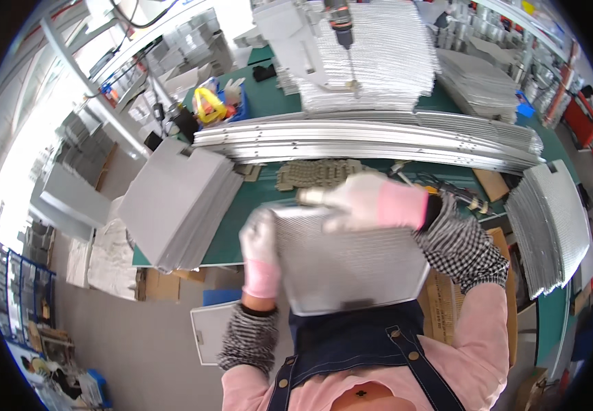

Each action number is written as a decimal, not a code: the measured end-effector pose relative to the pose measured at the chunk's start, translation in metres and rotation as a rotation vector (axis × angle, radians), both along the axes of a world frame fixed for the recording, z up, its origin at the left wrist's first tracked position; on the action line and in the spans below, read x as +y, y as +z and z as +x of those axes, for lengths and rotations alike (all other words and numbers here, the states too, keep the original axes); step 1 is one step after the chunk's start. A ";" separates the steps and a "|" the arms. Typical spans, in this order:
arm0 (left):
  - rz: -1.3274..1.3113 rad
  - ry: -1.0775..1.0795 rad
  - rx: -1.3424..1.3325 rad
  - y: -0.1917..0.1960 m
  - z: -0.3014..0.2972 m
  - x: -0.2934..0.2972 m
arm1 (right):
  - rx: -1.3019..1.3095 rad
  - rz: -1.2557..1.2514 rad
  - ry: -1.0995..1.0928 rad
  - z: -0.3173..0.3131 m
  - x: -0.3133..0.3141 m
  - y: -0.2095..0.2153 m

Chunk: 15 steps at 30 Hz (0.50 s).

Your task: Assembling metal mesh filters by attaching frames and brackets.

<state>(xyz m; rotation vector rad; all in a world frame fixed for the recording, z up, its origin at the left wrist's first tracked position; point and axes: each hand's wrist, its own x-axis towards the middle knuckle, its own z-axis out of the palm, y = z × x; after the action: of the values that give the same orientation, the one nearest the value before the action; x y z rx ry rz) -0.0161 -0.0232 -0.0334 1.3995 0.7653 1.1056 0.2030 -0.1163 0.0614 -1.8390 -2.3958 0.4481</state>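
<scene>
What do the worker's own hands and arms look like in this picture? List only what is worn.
Both the left hand and the right hand wear white knit gloves with pink cuffs. Black-and-white checked sleeve covers wrap both forearms over pink long sleeves. Dark denim dungarees with round metal buttons show below.

A green-topped workbench (269,103) carries nearly everything here: a long bundle of silver metal strips (372,140) lies across its width, with a tall stack of ribbed mesh panels (372,61) behind it. At the bench's left edge sits a pile of flat grey sheets (180,198), partly overhanging, and a second stack of mesh panels (550,226) rests at the right end. Between them, just in front of the strips, lies a cluster of small tan metal brackets (317,173).
</scene>
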 end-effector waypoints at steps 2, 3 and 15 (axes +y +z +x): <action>0.342 0.066 0.092 0.080 0.001 0.014 | 0.365 0.105 -0.207 0.044 -0.017 0.024; 0.370 0.099 0.241 0.114 -0.002 0.023 | 0.433 0.455 -0.243 0.076 -0.021 0.009; 1.476 -0.319 0.608 0.154 0.088 0.044 | -0.549 0.290 -0.888 0.157 -0.009 -0.209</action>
<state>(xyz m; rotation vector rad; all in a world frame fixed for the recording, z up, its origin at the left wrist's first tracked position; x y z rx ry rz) 0.0715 0.0205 0.1209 3.0496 -0.0573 0.9425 0.3599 -0.1252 -0.1479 -2.8011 -1.4314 -0.5045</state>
